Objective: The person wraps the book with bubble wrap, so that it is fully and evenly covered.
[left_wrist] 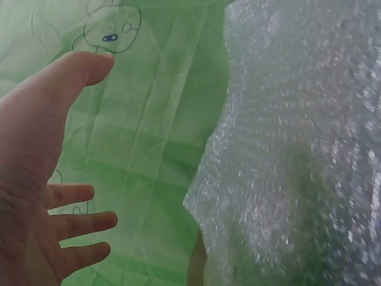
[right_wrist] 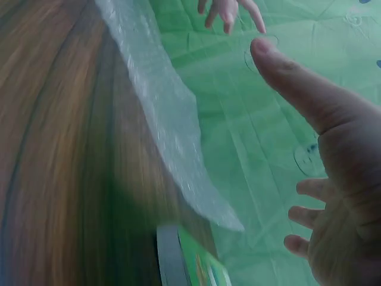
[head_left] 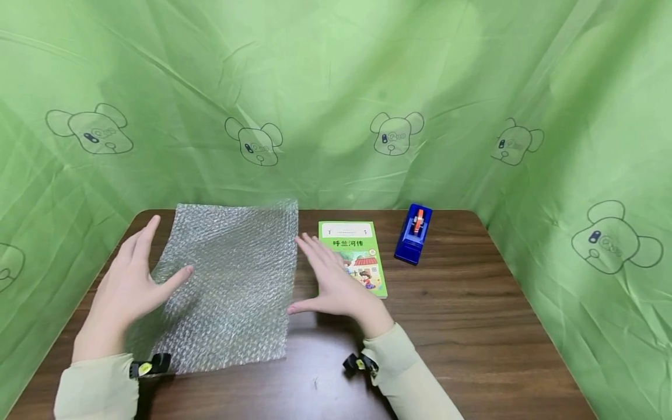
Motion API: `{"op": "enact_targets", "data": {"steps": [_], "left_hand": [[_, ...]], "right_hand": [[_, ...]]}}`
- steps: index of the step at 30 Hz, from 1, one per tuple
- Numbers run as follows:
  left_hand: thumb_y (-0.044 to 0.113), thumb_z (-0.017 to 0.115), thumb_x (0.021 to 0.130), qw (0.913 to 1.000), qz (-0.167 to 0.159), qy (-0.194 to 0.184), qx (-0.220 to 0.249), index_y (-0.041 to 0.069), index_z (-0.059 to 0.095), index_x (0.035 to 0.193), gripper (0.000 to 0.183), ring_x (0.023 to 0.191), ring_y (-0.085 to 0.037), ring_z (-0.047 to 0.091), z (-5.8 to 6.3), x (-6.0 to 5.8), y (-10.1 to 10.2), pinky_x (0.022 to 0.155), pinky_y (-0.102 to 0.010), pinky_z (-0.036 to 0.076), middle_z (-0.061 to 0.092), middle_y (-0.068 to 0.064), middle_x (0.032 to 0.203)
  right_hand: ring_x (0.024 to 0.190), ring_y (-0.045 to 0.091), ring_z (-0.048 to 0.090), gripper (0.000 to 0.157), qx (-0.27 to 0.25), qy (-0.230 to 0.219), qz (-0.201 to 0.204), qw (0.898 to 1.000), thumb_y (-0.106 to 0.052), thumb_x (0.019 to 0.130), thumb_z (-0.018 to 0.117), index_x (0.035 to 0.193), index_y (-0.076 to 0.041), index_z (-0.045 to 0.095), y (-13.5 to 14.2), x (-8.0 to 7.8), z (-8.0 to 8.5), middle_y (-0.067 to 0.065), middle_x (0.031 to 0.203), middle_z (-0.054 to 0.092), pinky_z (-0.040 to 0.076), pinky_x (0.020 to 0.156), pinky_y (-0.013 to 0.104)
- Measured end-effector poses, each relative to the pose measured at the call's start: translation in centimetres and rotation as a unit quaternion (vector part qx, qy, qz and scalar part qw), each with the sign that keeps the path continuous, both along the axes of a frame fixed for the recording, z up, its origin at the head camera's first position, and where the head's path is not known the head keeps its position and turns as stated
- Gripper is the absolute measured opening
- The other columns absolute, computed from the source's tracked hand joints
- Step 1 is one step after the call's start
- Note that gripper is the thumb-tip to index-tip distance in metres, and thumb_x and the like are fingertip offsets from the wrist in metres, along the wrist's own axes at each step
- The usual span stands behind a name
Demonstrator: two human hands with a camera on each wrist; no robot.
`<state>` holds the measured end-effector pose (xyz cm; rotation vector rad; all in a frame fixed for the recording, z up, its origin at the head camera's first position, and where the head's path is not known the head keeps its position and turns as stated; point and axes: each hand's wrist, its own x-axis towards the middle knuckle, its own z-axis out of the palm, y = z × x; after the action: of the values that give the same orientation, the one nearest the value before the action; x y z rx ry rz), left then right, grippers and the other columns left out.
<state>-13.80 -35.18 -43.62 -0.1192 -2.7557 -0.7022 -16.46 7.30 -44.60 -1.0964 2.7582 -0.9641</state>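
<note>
A sheet of clear bubble wrap [head_left: 236, 286] lies on the left half of the table, its far right corner slightly raised. Over its left edge my left hand [head_left: 128, 280] hovers with fingers spread and thumb apart, holding nothing. Between the sheet and a green book [head_left: 349, 230] is my right hand [head_left: 336, 286], also spread and holding nothing; it covers the book's lower left part. In the left wrist view the bubble wrap [left_wrist: 297, 149] stands apart from the fingers. The right wrist view shows its edge [right_wrist: 161, 113] beside the book [right_wrist: 199, 262].
A blue tape dispenser [head_left: 413, 234] with an orange part stands right of the book. The dark wooden table [head_left: 462, 326] is enclosed by a green cloth [head_left: 325, 87] printed with bear-like heads at the back and sides. Black straps [head_left: 151, 366] are on both wrists.
</note>
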Motion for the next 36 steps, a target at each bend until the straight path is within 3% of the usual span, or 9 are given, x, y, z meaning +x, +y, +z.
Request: {"op": "enact_targets", "data": {"steps": [6, 12, 18, 22, 26, 31, 36], "left_hand": [[0.055, 0.083, 0.093, 0.9999, -0.002, -0.006, -0.016, 0.027, 0.008, 0.178, 0.117, 0.147, -0.063, 0.037, -0.1, -1.7, 0.0, 0.101, -0.086, 0.035, 0.033, -0.034, 0.170], [0.059, 0.078, 0.096, 0.9991, -0.012, -0.031, -0.028, 0.017, 0.009, 0.178, 0.114, 0.141, -0.065, 0.041, -2.0, -3.0, -0.9, 0.102, -0.085, 0.037, 0.036, -0.038, 0.166], [0.051, 0.079, 0.100, 0.9953, -0.050, -0.075, 0.035, 0.011, 0.007, 0.177, 0.113, 0.147, -0.065, 0.036, -4.1, -3.2, -1.4, 0.104, -0.086, 0.036, 0.028, -0.034, 0.173], [0.052, 0.077, 0.100, 0.9936, -0.053, -0.090, 0.043, 0.007, 0.009, 0.176, 0.112, 0.142, -0.067, 0.041, -4.9, -3.3, -1.4, 0.102, -0.085, 0.038, 0.031, -0.036, 0.171], [0.050, 0.079, 0.100, 0.9920, -0.065, -0.095, 0.050, 0.006, 0.011, 0.176, 0.111, 0.141, -0.067, 0.043, -5.3, -3.4, -1.5, 0.102, -0.085, 0.039, 0.034, -0.037, 0.169], [0.048, 0.081, 0.099, 0.9883, -0.083, -0.114, 0.057, 0.007, 0.014, 0.176, 0.110, 0.143, -0.065, 0.042, -5.5, -3.2, -1.6, 0.103, -0.085, 0.039, 0.037, -0.036, 0.168], [0.049, 0.082, 0.098, 0.9847, -0.094, -0.136, 0.055, 0.007, 0.018, 0.175, 0.109, 0.146, -0.064, 0.040, -5.7, -3.2, -1.7, 0.105, -0.085, 0.037, 0.035, -0.034, 0.170]], "right_hand": [[0.169, 0.028, 0.006, 0.134, -0.007, -0.012, 0.023, 1.000, -0.058, 0.084, 0.092, 0.178, -0.022, 0.004, -3.2, -1.9, -0.5, 0.010, 0.184, 0.006, 0.012, 0.133, 0.061], [0.169, 0.028, 0.008, 0.126, -0.028, -0.042, 0.025, 0.998, -0.052, 0.091, 0.088, 0.178, -0.023, 0.001, -5.2, -3.1, -1.6, 0.010, 0.184, 0.008, 0.016, 0.134, 0.059], [0.168, 0.031, 0.015, 0.119, -0.047, -0.071, 0.032, 0.996, -0.049, 0.094, 0.086, 0.178, -0.025, 0.004, -5.9, -3.1, -3.6, 0.007, 0.184, 0.012, 0.018, 0.134, 0.052], [0.167, 0.024, 0.022, 0.114, -0.068, -0.071, 0.046, 0.994, -0.046, 0.096, 0.085, 0.177, -0.032, 0.007, -6.1, -3.1, -4.7, 0.004, 0.182, 0.020, 0.022, 0.134, 0.045], [0.166, 0.026, 0.026, 0.112, -0.073, -0.069, 0.043, 0.994, -0.045, 0.095, 0.086, 0.177, -0.038, 0.009, -6.2, -3.4, -5.2, 0.005, 0.181, 0.026, 0.025, 0.132, 0.049], [0.165, 0.038, 0.026, 0.105, -0.056, -0.052, 0.045, 0.996, -0.040, 0.095, 0.087, 0.176, -0.025, 0.023, -5.9, -3.6, -5.9, 0.013, 0.179, 0.028, 0.024, 0.133, 0.055], [0.166, 0.038, 0.022, 0.091, -0.017, -0.038, 0.037, 0.998, -0.041, 0.095, 0.086, 0.170, -0.016, 0.041, -5.7, -3.7, -6.3, 0.012, 0.180, 0.027, 0.021, 0.133, 0.055]]}}
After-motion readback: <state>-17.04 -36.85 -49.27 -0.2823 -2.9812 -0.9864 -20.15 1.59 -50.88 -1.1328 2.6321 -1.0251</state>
